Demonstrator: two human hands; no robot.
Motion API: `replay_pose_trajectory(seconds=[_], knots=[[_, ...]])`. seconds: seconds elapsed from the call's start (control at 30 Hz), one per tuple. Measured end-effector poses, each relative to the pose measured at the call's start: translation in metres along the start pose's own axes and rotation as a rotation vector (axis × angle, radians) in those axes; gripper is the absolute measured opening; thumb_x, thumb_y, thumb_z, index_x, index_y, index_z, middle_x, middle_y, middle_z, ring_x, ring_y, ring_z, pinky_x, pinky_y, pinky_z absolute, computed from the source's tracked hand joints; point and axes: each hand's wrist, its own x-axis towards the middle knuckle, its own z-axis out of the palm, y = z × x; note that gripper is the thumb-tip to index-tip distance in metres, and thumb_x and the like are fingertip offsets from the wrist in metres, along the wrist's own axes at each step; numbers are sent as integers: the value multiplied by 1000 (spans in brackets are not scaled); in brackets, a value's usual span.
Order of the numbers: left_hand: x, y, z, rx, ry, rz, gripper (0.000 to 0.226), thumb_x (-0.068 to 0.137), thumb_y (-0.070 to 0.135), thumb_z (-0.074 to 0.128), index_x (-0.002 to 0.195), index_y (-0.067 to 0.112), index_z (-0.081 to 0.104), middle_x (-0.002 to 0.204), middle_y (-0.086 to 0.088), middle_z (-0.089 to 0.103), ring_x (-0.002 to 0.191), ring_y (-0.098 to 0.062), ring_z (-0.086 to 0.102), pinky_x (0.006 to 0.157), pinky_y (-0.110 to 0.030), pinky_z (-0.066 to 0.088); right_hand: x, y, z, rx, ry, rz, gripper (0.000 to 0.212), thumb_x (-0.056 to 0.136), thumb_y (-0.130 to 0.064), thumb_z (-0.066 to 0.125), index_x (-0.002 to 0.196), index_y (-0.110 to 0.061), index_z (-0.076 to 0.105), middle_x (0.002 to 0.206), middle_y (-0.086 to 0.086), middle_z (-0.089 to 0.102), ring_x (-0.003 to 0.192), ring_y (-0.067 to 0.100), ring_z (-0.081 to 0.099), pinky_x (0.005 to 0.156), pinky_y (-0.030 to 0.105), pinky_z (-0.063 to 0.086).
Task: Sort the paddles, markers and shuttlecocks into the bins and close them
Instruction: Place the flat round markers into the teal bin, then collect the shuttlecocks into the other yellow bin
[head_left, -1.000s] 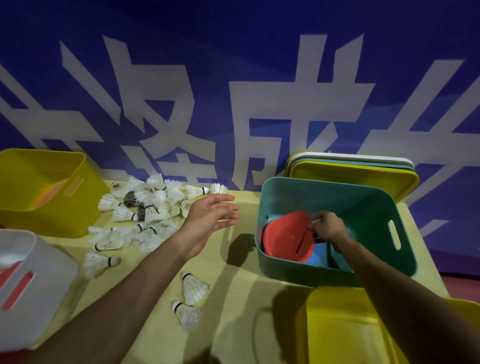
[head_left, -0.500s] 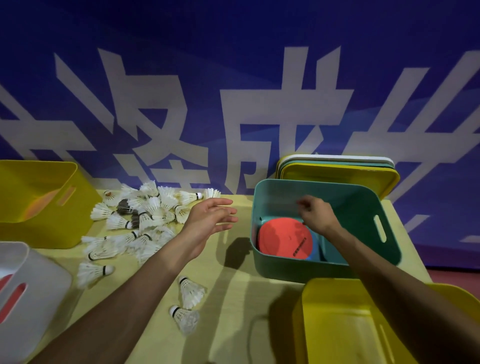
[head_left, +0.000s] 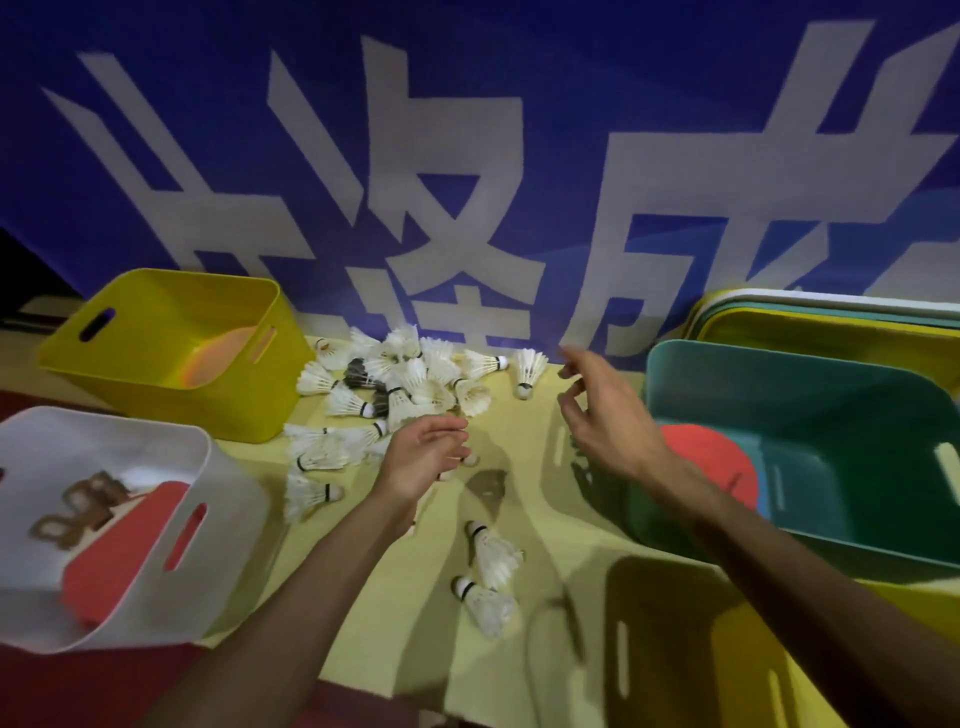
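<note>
Above a pale yellow desk (head_left: 545, 519), a person's left hand (head_left: 421, 457) hovers by a heap of white feathered shuttlecocks (head_left: 410, 379), fingers loosely spread and empty. The blurred right hand (head_left: 608, 421), fingers relaxed and apart, holds nothing beside a teal plastic bin (head_left: 779, 395) containing a round red paddle (head_left: 727, 467). Two more shuttlecocks (head_left: 491, 558) lie apart, nearer the camera. A white slotted bin (head_left: 218, 519) holds another red paddle (head_left: 119, 551); a yellow bin (head_left: 208, 405) stands behind it.
</note>
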Motion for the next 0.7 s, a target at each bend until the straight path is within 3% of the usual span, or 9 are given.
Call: replay_pose_trajectory(seconds=[0.23, 0.33, 0.47, 0.6, 0.7], knots=[[25, -54, -81, 72, 87, -92, 18, 89, 5, 59, 89, 20, 69, 103, -9, 69, 92, -22, 66, 74, -26, 49, 1, -25, 104, -77, -379, 215, 57, 93, -33, 54, 142, -17, 30, 137, 8, 45, 120, 21, 49, 100, 37, 43], [33, -81, -102, 70, 80, -162, 20, 87, 3, 60, 88, 21, 68, 101, -7, 69, 98, -24, 65, 80, -31, 50, -10, -24, 141, -107, -480, 310, 59, 92, -34, 56, 141, -13, 31, 136, 13, 46, 122, 27, 48, 100, 37, 42], [42, -113, -112, 81, 56, -252, 19, 86, 4, 59, 89, 23, 64, 98, -3, 67, 97, -23, 63, 88, -35, 49, -25, -24, 169, -142, -551, 443, 62, 91, -38, 57, 142, -12, 32, 136, 14, 45, 121, 28, 48, 99, 38, 44], [50, -138, -106, 130, 39, -350, 29, 83, 13, 66, 109, 16, 55, 103, -4, 62, 91, -18, 58, 80, -30, 46, -39, -22, 189, -191, -552, 528, 59, 92, -39, 55, 140, -10, 35, 134, 17, 46, 120, 31, 47, 98, 38, 43], [56, -149, -97, 193, 13, -375, 41, 81, 20, 71, 113, 17, 45, 105, -5, 59, 92, -21, 57, 75, -27, 40, -49, -22, 198, -236, -541, 595, 58, 90, -41, 56, 136, -11, 38, 132, 16, 48, 119, 31, 47, 97, 40, 44]])
